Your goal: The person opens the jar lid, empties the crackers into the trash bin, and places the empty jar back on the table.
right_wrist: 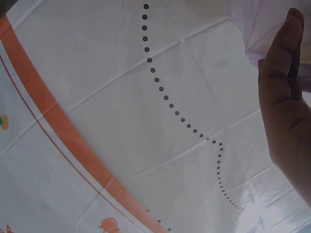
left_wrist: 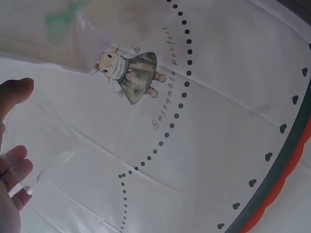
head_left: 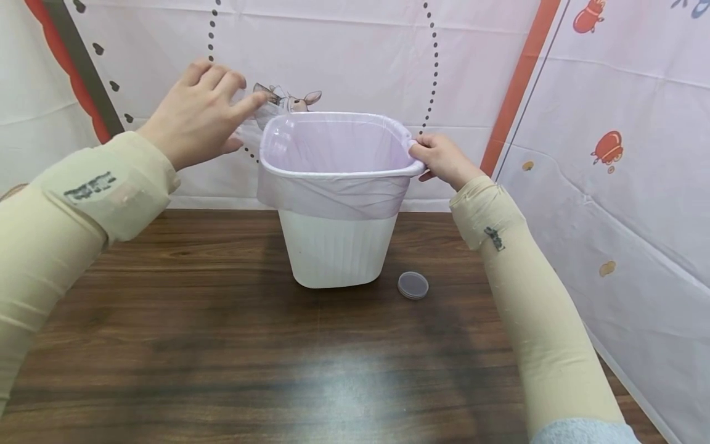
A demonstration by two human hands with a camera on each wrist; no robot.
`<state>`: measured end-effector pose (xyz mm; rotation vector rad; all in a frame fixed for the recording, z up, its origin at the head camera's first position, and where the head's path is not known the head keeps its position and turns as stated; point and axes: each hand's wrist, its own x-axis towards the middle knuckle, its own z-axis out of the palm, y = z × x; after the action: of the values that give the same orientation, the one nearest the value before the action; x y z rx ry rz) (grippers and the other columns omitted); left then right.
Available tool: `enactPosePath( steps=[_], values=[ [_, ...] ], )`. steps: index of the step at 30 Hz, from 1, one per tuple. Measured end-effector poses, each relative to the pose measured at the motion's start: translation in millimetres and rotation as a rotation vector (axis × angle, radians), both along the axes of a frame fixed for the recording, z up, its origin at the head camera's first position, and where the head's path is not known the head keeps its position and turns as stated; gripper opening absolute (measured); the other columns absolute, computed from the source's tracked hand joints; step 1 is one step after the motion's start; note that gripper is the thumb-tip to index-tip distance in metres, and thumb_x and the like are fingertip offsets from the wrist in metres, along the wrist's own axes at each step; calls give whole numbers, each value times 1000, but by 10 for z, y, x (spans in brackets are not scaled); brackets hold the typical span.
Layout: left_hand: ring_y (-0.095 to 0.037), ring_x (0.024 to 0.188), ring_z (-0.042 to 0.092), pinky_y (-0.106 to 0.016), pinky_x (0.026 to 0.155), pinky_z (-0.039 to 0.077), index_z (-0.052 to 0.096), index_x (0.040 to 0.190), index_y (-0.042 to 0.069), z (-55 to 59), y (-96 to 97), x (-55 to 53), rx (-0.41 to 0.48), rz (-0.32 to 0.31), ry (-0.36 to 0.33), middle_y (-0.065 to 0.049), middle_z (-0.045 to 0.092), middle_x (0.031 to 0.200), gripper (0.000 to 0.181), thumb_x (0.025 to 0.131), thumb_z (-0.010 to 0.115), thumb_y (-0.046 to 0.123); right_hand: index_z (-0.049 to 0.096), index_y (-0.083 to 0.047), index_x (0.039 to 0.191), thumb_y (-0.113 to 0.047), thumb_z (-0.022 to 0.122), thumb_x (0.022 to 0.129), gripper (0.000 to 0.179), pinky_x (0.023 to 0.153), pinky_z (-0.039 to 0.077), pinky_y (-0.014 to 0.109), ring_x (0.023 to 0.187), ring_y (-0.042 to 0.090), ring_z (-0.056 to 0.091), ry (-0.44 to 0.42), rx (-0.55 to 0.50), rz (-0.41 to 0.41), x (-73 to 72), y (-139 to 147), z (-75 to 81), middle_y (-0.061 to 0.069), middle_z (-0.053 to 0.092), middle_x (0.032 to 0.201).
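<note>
A white trash bin (head_left: 338, 246) stands upright, lined with a pale lilac trash bag (head_left: 333, 194) folded down over its rim. My right hand (head_left: 444, 161) grips the right side of the rim, thumb on top and fingers below, with the bag bunched there. To the left of the bin, my left hand (head_left: 208, 114) is raised at rim height, its fingers bent around a clear plastic piece (left_wrist: 54, 165). That piece is see-through and partly hidden by the hand, so I cannot tell its full shape. It overlaps the bin's left rim in the head view.
A flat round clear lid (head_left: 413, 285) lies on the dark wooden table (head_left: 233, 357), just right of the bin's base. Behind the bin hangs a white printed cloth (head_left: 355, 55), and another printed cloth side (head_left: 638, 203) rises along the right.
</note>
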<state>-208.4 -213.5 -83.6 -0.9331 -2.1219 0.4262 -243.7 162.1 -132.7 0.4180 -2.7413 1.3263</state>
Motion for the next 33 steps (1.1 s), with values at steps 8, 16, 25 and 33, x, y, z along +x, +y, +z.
enactPosePath(
  steps=[8,16,25,33],
  values=[
    [-48,110,44,-56,101,31,46,129,5,-33,-38,-10,44,5,-13,-29,52,112,77,64,86,18,51,7,131,-15,39,97,42,62,52,20,63,0,52,-2,4,1,9,9,4,-6,52,76],
    [-47,109,46,-59,100,34,45,135,4,-104,-36,13,175,60,-128,-28,51,115,77,70,82,23,50,7,132,-16,39,97,43,63,53,21,64,0,52,-1,5,0,13,16,8,-6,53,78],
    [-50,115,43,-60,100,31,41,140,4,-165,-9,55,297,136,-234,-30,49,122,79,75,80,27,52,7,130,-15,40,97,42,62,53,21,63,0,52,5,3,1,19,16,3,-6,53,77],
    [-45,111,44,-56,95,32,40,140,4,-238,29,96,402,123,-258,-27,50,115,79,76,79,29,51,6,131,-16,40,97,43,63,54,21,64,0,52,5,6,-1,22,21,6,-6,53,78]
  ],
)
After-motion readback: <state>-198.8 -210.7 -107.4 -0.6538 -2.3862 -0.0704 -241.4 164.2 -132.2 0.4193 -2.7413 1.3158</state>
